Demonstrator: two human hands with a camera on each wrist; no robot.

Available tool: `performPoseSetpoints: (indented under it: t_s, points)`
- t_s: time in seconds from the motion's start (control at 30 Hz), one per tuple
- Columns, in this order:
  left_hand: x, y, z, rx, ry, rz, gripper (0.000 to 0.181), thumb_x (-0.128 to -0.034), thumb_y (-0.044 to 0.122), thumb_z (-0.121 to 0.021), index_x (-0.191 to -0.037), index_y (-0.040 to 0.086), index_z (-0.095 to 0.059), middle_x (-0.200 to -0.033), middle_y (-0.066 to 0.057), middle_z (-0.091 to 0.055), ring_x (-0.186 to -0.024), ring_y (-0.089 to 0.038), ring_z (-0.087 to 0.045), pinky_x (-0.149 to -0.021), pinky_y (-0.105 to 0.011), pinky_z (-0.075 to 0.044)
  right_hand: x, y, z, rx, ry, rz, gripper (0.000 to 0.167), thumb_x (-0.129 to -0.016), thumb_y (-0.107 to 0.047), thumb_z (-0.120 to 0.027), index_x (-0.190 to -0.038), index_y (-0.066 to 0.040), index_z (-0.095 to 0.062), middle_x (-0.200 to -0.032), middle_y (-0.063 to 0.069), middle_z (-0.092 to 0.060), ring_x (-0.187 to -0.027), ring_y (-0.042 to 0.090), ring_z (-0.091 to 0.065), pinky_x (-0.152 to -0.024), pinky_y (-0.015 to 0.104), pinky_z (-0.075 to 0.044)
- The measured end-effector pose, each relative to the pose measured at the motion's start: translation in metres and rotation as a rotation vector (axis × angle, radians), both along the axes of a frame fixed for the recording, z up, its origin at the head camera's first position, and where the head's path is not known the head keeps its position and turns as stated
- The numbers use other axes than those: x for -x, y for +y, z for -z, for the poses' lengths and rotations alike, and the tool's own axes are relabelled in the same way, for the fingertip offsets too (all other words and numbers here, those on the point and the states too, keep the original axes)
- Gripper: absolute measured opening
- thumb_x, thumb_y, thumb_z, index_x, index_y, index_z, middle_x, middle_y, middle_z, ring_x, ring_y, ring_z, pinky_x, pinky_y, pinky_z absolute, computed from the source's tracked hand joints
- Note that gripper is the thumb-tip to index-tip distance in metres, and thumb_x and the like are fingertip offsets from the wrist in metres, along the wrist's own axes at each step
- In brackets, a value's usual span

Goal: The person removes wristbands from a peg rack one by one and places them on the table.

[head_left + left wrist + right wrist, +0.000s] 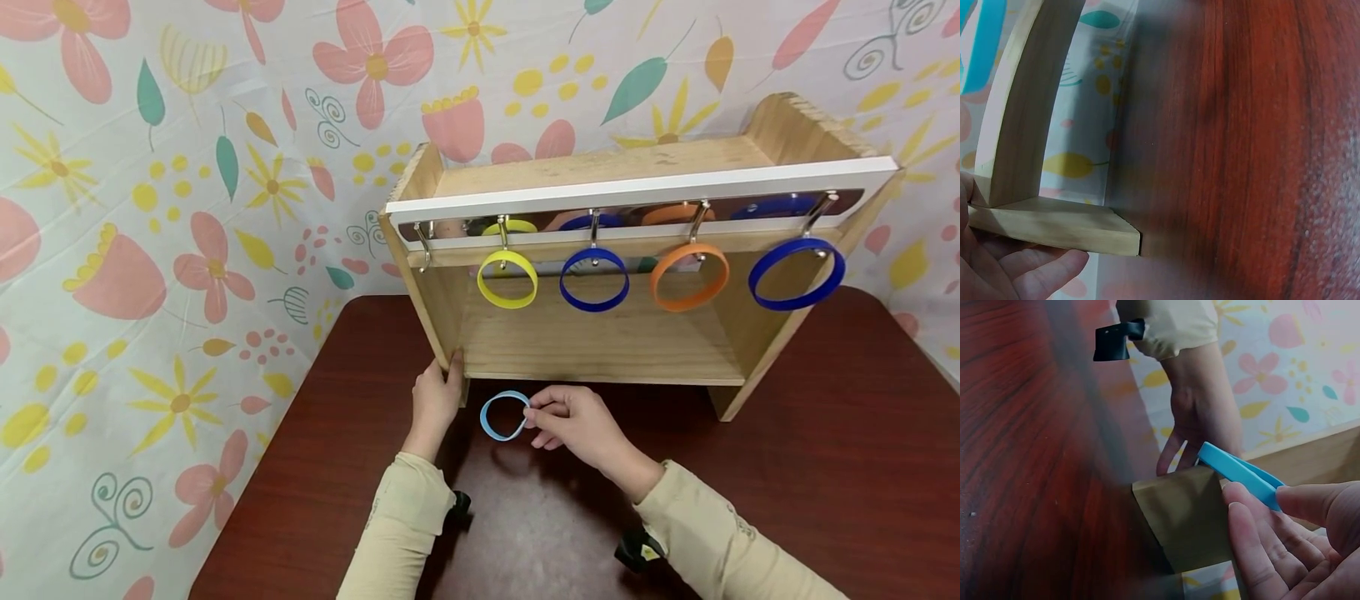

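Observation:
In the head view my right hand (pixel 576 425) pinches a light blue wristband (pixel 484 419) at its right side, just above the table. The right wrist view shows the wristband (pixel 1241 476) held edge-on between thumb and fingertips. My left hand (pixel 435 402) grips the lower left side of a wooden shelf (pixel 600 346); in the left wrist view, fingers (pixel 1050 272) lie along the outer face of its wooden leg (pixel 1066 231). From the shelf's hooks hang a yellow wristband (pixel 510 303), a blue wristband (pixel 594 306), an orange wristband (pixel 687 305) and another blue wristband (pixel 797 302).
A white rail (pixel 637 185) with a shiny strip runs along the shelf's upper front. Its leftmost hook (pixel 424 248) bears no band. The dark red table (pixel 315 433) lies beneath, with a flower-patterned cloth (pixel 262 117) behind and to the left.

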State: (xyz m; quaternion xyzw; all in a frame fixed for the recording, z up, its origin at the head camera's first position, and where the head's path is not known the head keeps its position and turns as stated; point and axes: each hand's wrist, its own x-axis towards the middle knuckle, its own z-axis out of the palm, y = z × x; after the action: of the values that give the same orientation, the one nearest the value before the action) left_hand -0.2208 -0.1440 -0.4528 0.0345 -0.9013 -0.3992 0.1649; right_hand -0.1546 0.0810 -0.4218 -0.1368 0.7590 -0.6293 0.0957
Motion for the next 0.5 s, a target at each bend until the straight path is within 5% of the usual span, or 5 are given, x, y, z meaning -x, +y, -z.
performPoseSetpoints:
  t_s: [0.5]
  points:
    - [0.0,-0.001,0.001,-0.009,0.001,0.019,0.039,-0.102,0.043,-0.048,-0.082,0.012,-0.061,-0.074,-0.01,-0.066,-0.078,-0.034,-0.066,-0.074,-0.052,-0.05,0.002,-0.009,0.016,-0.031,-0.087,-0.012,0.018,-0.092,-0.006,-0.066,-0.101,0.009,-0.065,-0.083,0.022,-0.07,-0.062,0.025,-0.069,-0.059,0.039,-0.056]
